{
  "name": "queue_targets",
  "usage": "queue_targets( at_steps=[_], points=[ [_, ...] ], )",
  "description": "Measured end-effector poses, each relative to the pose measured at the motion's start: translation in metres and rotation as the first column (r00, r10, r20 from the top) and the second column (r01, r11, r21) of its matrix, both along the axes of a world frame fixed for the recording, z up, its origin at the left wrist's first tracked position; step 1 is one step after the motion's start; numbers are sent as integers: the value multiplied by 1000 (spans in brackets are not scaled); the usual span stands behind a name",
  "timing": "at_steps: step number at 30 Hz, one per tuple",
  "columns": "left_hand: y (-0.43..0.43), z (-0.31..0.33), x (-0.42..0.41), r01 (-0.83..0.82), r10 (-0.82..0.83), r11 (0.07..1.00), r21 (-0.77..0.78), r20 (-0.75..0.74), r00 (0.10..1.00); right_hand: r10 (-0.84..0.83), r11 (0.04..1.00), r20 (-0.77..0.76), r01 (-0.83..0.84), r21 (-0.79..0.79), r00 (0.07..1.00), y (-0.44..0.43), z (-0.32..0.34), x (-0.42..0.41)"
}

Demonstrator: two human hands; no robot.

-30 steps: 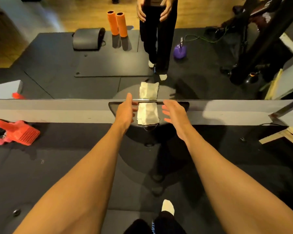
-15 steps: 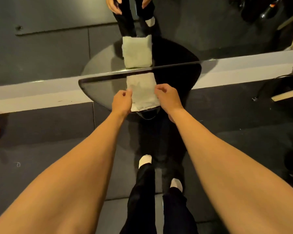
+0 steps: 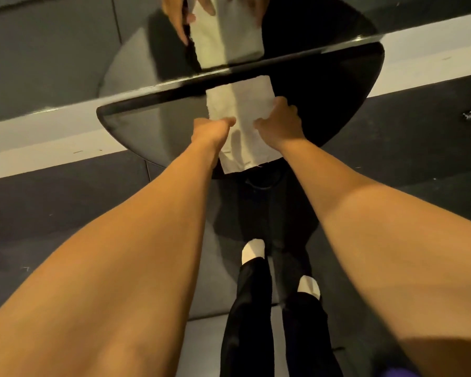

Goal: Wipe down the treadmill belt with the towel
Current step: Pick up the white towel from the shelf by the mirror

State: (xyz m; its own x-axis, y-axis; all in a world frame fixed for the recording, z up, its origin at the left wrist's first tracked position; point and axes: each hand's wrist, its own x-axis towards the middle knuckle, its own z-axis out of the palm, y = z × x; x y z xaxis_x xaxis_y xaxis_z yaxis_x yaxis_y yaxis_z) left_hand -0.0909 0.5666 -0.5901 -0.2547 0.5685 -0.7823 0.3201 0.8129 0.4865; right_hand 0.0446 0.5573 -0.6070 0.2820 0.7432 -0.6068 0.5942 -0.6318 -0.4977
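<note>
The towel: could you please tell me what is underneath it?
The towel lies on a glossy black half-round surface against a mirror. The left hand and right hand hold its sides; the patch beneath is hidden.

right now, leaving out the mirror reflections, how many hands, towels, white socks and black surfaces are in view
hands: 2, the left hand and the right hand, both gripping the towel
towel: 1
white socks: 2
black half-round surface: 1
total: 6
</note>
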Motion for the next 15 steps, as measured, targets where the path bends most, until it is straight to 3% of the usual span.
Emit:
queue_targets(
  at_steps=[4,11,15],
  points=[
    [6,-21,-5,39,-38,999,17,-94,995,-52,999,-3,53,10,999,7,-10,5],
    [5,4,5,48,-51,994,96,28,998,-115,991,-164,124,51,980,0,0,3],
    [2,39,14,-33,23,994,108,96,995,-270,955,-360,297,19,893,-9,36,16]
  ],
)
